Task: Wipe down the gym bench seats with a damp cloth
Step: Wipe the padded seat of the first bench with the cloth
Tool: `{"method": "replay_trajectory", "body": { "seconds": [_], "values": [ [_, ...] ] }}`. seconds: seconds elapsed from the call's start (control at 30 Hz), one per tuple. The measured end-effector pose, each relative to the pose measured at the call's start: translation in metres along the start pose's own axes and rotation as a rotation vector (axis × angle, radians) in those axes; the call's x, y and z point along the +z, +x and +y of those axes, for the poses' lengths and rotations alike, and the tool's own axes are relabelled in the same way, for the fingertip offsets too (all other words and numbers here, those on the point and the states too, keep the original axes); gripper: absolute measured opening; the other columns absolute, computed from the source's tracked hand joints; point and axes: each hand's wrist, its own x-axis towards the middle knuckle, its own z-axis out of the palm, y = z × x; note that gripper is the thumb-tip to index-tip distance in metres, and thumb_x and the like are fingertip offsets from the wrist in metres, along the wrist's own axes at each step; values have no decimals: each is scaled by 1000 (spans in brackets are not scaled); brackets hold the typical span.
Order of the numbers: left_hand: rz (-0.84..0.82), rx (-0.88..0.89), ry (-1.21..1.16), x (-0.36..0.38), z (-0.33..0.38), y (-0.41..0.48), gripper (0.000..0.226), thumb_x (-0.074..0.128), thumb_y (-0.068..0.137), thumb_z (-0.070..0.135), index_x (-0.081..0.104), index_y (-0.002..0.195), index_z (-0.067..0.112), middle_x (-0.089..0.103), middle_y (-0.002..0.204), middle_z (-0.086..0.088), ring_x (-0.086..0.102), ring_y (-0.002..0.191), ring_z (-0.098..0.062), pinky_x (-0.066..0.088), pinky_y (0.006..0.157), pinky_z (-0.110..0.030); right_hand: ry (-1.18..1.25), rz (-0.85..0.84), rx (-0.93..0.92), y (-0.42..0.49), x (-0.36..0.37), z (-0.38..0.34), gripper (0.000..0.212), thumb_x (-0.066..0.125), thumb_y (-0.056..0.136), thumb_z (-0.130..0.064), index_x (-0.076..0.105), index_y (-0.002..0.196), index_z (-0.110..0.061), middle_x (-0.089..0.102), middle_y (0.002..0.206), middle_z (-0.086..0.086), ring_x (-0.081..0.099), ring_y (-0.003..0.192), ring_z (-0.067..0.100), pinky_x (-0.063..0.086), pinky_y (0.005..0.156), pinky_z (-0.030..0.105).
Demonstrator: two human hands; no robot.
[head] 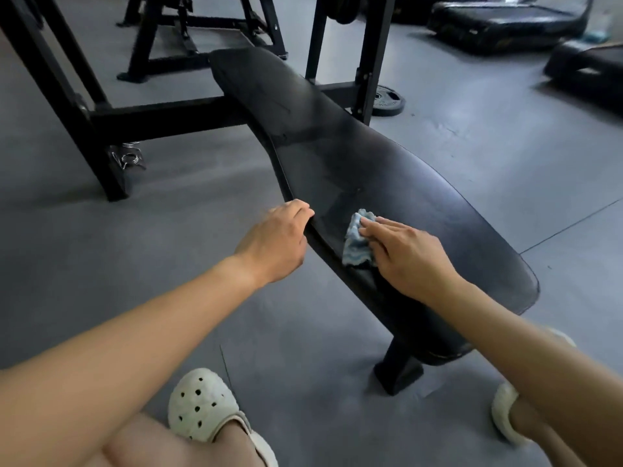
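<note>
A long black padded bench seat [387, 183] runs from the upper middle down to the lower right. A crumpled blue and white cloth [358, 242] lies on its near left part. My right hand [408, 256] presses flat on the cloth with straight fingers. My left hand [276, 244] grips the left edge of the seat, its fingers curled over the rim. A duller smeared patch shows on the pad just beyond the cloth.
The bench's black steel frame [161, 119] and uprights stand to the left and behind. A weight plate [387, 101] lies on the grey floor by the right upright. Spring collars [129, 158] hang at the left leg. Black step platforms [505, 21] sit far right. My white clogs [202, 404] are below.
</note>
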Motion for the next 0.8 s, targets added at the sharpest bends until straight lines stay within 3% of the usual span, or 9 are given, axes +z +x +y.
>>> {"method": "replay_trajectory", "body": {
  "seconds": [0.07, 0.13, 0.23, 0.33, 0.47, 0.6, 0.7, 0.8],
  "values": [
    [-36, 11, -16, -1, -6, -2, 50, 48, 96, 4, 52, 146, 4, 49, 152, -10, 45, 142, -29, 33, 120, -38, -96, 17, 121, 14, 2, -9, 27, 42, 100, -24, 61, 119, -30, 68, 119, -8, 66, 105, 24, 56, 72, 40],
    [-66, 24, -29, -3, -12, 0, 53, 46, 97, 4, 47, 151, 5, 44, 157, -10, 40, 146, -28, 29, 123, -38, -127, -7, 222, 38, 7, -21, 20, 39, 98, -24, 57, 107, -24, 66, 105, 0, 63, 89, 33, 45, 64, 38],
    [-92, 32, -31, -6, -16, 3, 55, 46, 97, 5, 46, 152, 6, 43, 158, -9, 40, 146, -28, 30, 123, -38, 0, -21, 228, 64, 14, -49, 22, 37, 104, -23, 57, 110, -15, 60, 111, 7, 57, 99, 33, 32, 71, 39],
    [-104, 55, -47, -9, -18, 6, 52, 49, 94, 5, 52, 146, 6, 50, 151, -9, 50, 135, -31, 41, 115, -43, -18, -95, 94, 61, 15, -70, 30, 40, 107, -23, 56, 130, -11, 53, 137, 8, 51, 119, 32, 39, 94, 41],
    [-93, 64, -43, -9, -18, 4, 52, 51, 93, 7, 52, 145, 5, 49, 150, -11, 52, 132, -34, 42, 112, -42, 45, -141, 87, 29, 9, -61, 40, 35, 110, -33, 48, 147, -25, 37, 161, -7, 35, 145, 19, 33, 110, 36],
    [-91, 112, -27, -4, -5, -4, 53, 49, 99, 11, 45, 151, 4, 39, 157, -17, 34, 149, -33, 29, 122, -42, 35, -112, 350, -11, -5, -28, 43, 35, 109, -38, 41, 151, -39, 35, 161, -17, 32, 149, 13, 41, 110, 42],
    [-86, 207, -41, -1, 11, -14, 52, 51, 99, 12, 46, 150, 5, 38, 159, -17, 32, 150, -33, 27, 124, -43, 33, -4, 605, -38, -12, -3, 37, 37, 108, -31, 51, 142, -32, 49, 151, -2, 50, 133, 30, 43, 96, 43],
    [-84, 290, -52, 1, 26, -19, 51, 54, 97, 11, 51, 147, 3, 44, 154, -18, 39, 146, -35, 30, 123, -44, 76, 70, 654, -42, -6, -11, 30, 38, 106, -23, 56, 130, -20, 56, 133, 11, 53, 120, 39, 38, 88, 41]
  ]
}}
